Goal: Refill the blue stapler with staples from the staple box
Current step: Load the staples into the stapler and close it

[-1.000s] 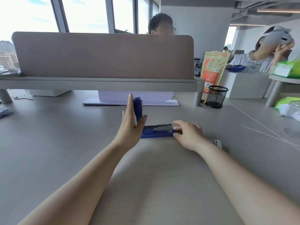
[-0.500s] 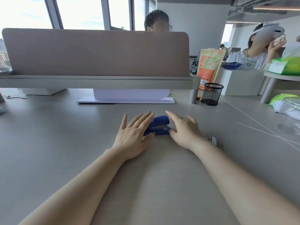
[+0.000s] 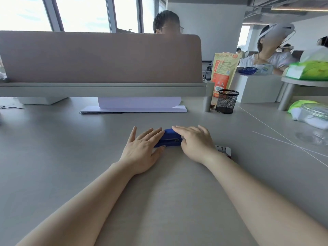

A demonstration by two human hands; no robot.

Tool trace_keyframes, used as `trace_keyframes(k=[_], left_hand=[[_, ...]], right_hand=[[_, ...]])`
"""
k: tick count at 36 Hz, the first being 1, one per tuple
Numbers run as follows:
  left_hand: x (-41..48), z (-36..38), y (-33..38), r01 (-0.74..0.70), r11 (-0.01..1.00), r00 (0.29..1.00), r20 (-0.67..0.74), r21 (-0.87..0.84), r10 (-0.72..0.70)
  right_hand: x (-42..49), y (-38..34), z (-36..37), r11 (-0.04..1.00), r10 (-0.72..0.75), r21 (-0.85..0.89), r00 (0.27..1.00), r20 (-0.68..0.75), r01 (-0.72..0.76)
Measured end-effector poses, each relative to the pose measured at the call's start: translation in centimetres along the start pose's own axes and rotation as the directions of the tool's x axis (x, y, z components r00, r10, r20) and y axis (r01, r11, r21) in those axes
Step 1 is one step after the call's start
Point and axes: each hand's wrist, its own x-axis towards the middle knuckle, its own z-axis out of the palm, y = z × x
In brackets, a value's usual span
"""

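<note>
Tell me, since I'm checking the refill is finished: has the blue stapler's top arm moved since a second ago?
Yes. The blue stapler top arm, upright then, now lies closed on its base, flat on the desk between the left hand and right hand.

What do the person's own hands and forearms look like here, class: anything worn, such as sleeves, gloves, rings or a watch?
Both arms are bare from the bottom edge of the picture to the fingertips, with no sleeve in view. The left hand and the right hand wear no gloves. No ring, watch or wristband shows on the visible sides, and no marking can be made out.
</note>
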Motion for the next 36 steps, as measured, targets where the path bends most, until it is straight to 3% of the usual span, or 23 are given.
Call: trace_keyframes(k=[5, 12, 21, 36], left_hand=[[-0.1, -0.2, 0.1, -0.002, 1.0, 0.999, -0.034, 0.005, 0.002], [-0.3, -0.7, 1.7, 0.017, 1.0, 0.995, -0.101, -0.008, -0.018], [0.6, -0.2, 1.9, 0.048, 0.997, 0.999, -0.017, -0.066, -0.049], [8.2, 2.7, 0.0, 0.139, 0.986, 0.986, 0.101, -0.095, -0.129]], right_hand=[[-0.5, 0.0, -1.0, 0.999, -0.016, 0.046, 0.997, -0.074, 0.02], [-3.5, 3.7, -3.0, 0.995, 0.088, -0.031, 0.986, -0.138, -0.093], [-5.1, 7.2, -3.7, 0.991, 0.114, -0.06, 0.993, -0.03, -0.116], [3.8, 11.2, 0.3, 0.985, 0.16, -0.053, 0.982, -0.097, -0.165]])
